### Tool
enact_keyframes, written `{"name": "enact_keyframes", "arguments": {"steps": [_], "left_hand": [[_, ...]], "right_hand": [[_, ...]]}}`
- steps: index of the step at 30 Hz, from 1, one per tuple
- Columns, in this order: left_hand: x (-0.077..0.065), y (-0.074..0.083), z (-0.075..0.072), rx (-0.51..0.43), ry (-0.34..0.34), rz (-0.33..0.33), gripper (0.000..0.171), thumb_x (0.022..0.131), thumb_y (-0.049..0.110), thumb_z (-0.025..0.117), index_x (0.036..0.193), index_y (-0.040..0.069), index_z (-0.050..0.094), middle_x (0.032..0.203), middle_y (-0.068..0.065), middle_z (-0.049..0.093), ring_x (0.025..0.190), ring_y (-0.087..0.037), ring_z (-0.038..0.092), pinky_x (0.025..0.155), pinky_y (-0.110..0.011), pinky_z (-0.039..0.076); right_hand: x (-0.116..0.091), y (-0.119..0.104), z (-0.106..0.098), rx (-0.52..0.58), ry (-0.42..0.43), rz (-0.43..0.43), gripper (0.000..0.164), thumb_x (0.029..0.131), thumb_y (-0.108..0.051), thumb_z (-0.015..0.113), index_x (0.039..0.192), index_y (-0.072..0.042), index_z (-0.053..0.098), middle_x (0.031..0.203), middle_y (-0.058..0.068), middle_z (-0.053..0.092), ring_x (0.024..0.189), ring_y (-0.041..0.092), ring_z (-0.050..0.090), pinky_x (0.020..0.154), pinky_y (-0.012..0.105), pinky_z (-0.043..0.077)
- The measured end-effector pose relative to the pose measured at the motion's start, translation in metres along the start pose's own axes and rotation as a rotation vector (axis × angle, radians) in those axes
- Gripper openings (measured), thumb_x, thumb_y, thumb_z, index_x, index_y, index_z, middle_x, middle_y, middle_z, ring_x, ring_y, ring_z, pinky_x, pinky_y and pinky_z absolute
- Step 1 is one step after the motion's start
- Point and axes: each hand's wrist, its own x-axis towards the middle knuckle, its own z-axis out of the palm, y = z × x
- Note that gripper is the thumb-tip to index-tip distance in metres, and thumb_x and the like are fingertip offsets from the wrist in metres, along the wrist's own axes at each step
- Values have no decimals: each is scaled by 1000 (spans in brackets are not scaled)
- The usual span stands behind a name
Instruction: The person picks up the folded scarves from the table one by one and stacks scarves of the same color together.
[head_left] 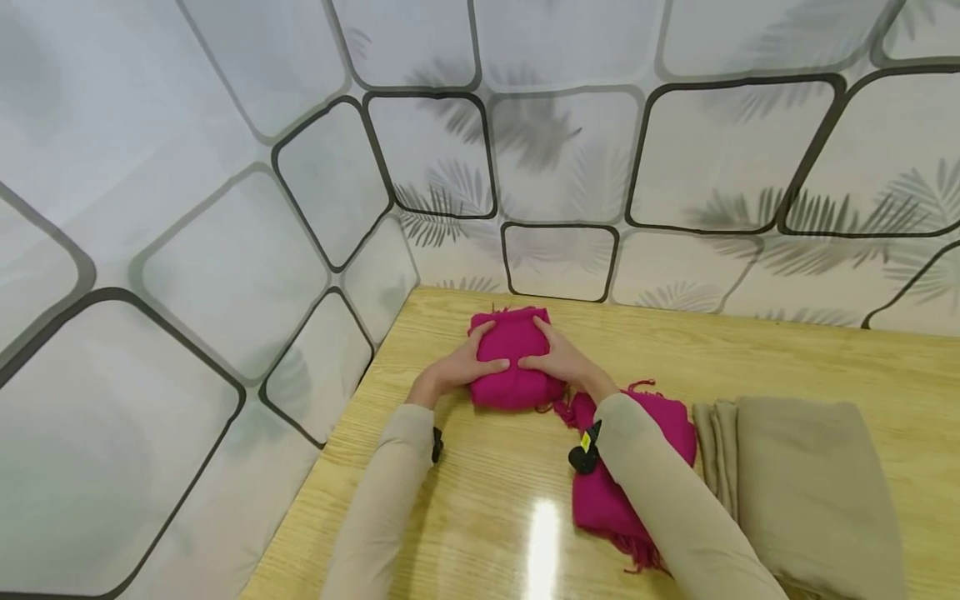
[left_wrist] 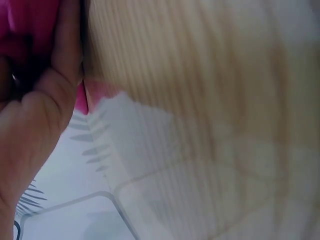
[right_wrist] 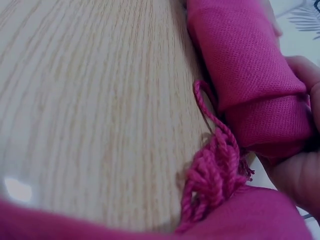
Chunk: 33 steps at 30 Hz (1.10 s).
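Note:
A folded magenta scarf (head_left: 513, 387) lies on the table near the back left corner, a thick bundle with fringe showing at its edges. My left hand (head_left: 459, 365) grips its left side and my right hand (head_left: 561, 358) its right side, the thumbs pointing toward each other across the top. Close up in the right wrist view, the bundle (right_wrist: 250, 60) shows layered folds with braided tassels (right_wrist: 215, 165) beside it. A second folded magenta scarf (head_left: 600, 500) lies partly hidden beneath my right forearm. In the left wrist view, my left hand (left_wrist: 45, 105) covers much of the pink cloth.
To the right, a folded beige cloth (head_left: 813, 492) lies against the second scarf. Patterned walls (head_left: 555, 158) with leaf prints bound the wooden table (head_left: 480, 500) at the left and back. Light glares off the table's front.

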Motion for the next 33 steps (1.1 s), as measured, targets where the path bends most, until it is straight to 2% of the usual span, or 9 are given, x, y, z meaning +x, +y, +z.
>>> {"name": "enact_keyframes", "arguments": {"steps": [5,10,14,21,27,33], "left_hand": [[-1,-3,-2,9,-38,-7,99,91,34,72,160,27,2,162,-9,14,142,-29,30,112,-45,36],[0,0,1,3,-6,-11,101,88,31,76,160,24,5,161,-12,20,140,-31,33,111,-45,36],[1,3,4,1,21,-4,101,87,28,77,160,22,8,160,-12,22,140,-31,34,111,-46,37],[1,4,6,7,14,37,101,86,24,78,160,21,10,161,-11,22,142,-30,33,112,-45,35],[-1,3,5,-33,-8,50,98,86,23,78,159,25,12,159,-11,22,139,-30,35,110,-44,38],[-3,6,2,-51,-10,62,98,86,27,78,159,29,13,158,-10,25,137,-28,39,107,-42,42]], "right_hand": [[-1,0,1,-13,-26,25,102,88,-22,72,161,-13,2,163,18,12,143,38,26,113,54,31],[0,-1,-1,27,-42,46,107,84,-16,75,161,-16,1,163,16,11,142,37,27,113,53,32],[-1,-3,-3,14,-42,43,108,83,-15,76,161,-16,0,163,17,11,142,38,27,112,53,33],[-3,-8,-4,-37,-48,24,105,80,-15,76,161,-24,10,156,18,25,133,37,38,105,51,40],[-6,-11,-1,78,-69,44,99,79,-11,74,159,-30,19,151,16,28,129,35,40,95,44,46],[-7,-16,-4,143,-71,52,94,81,-10,72,158,-30,22,150,17,29,128,35,41,88,38,50]]}}
